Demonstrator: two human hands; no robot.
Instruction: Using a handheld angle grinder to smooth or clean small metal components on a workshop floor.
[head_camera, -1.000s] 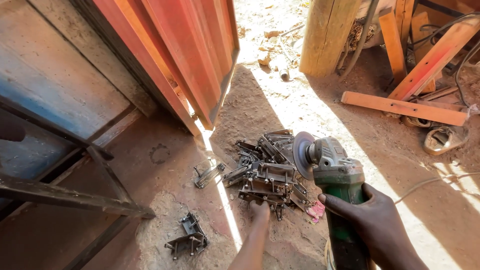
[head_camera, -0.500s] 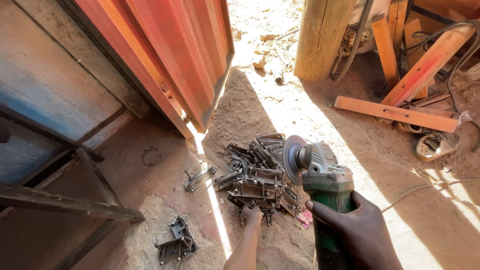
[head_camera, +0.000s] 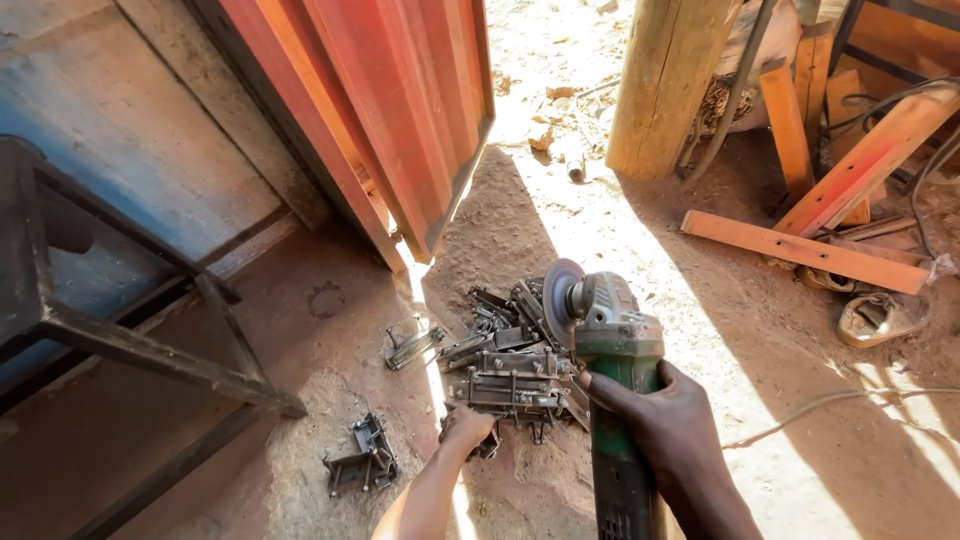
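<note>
Right hand (head_camera: 668, 425): wrapping fully around the green body of the angle grinder (head_camera: 612, 350), fingers closed tight on it, holding it above the ground.
Angle grinder: pointing away from the wearer, grey head forward, grinding disc (head_camera: 560, 290) standing on edge at the left of the head, hanging just over the right side of the metal pile.
Left hand (head_camera: 466, 427): reaching down to the near edge of the pile, fingers curling onto a dark metal bracket (head_camera: 505, 392); cannot tell whether gripping it or only touching it.
Pile of metal brackets (head_camera: 500, 335): lying on the dirt ground, near the middle, half in shade and half in sun, just right of the bottom corner of the red door.
Loose brackets: one (head_camera: 412, 343) lying just left of the pile, another (head_camera: 362, 458) resting further toward the near left, well apart from the pile.
Red metal door (head_camera: 400, 100): standing tilted above the pile, casting shade over the ground at left.
Dark steel frame (head_camera: 140, 345): standing at the far left.
Wooden post (head_camera: 670, 80): rising at the upper right, orange wooden planks (head_camera: 805, 250) lying and leaning beyond it.
Cable (head_camera: 840, 400): trailing across the sunlit ground at right.
</note>
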